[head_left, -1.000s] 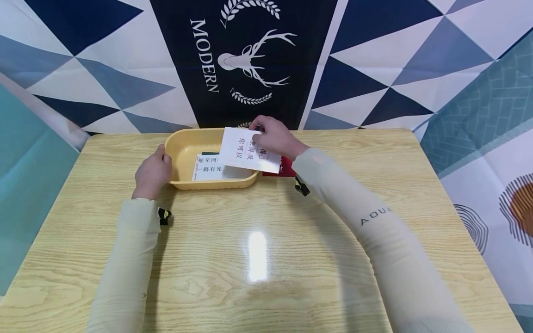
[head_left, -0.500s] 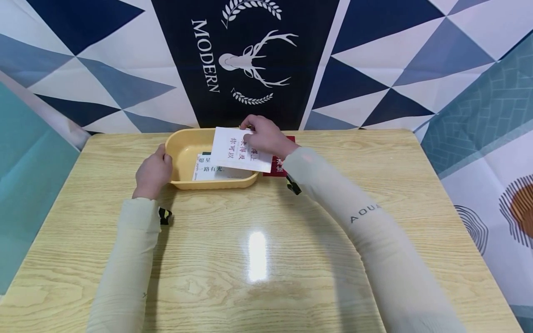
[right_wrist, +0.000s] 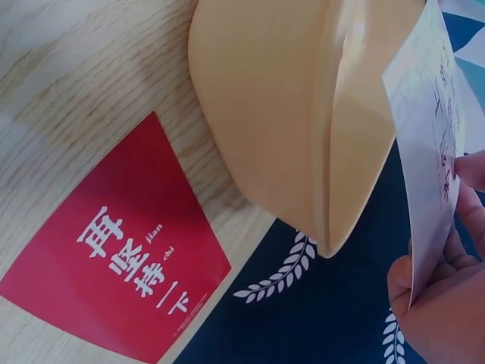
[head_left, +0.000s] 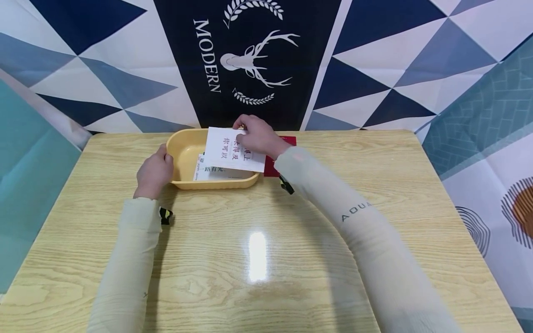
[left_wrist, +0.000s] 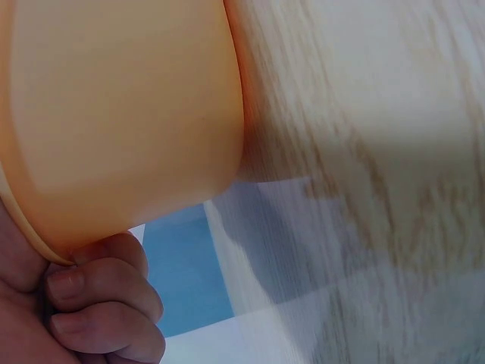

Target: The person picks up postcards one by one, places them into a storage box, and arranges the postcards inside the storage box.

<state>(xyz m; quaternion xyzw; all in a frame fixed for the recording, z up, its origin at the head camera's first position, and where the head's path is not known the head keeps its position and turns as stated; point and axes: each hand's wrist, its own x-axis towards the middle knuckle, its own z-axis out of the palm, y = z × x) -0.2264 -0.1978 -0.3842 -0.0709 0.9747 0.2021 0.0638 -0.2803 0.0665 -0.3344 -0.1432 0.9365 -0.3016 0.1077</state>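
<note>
A yellow plastic basin (head_left: 212, 185) stands at the back of the table. My left hand (head_left: 155, 173) grips its left rim; in the left wrist view the curled fingers (left_wrist: 106, 292) hook over the edge. My right hand (head_left: 259, 136) pinches a white card (head_left: 220, 152) with red Chinese characters, held over the basin's right part. Inside the basin lies another white card (head_left: 208, 173) with black characters, partly hidden under the held one. On the table just right of the basin is a red card (right_wrist: 144, 250) with white characters, partly covered by the right wrist in the head view.
The wooden table (head_left: 208, 273) runs up to a patterned backdrop (head_left: 354, 69) with a deer-head print, close behind the basin. Black straps (head_left: 165, 216) show at the wrists.
My right hand has carried the white card a little to the left, further over the basin, covering more of the card inside. The left hand stays on the rim.
</note>
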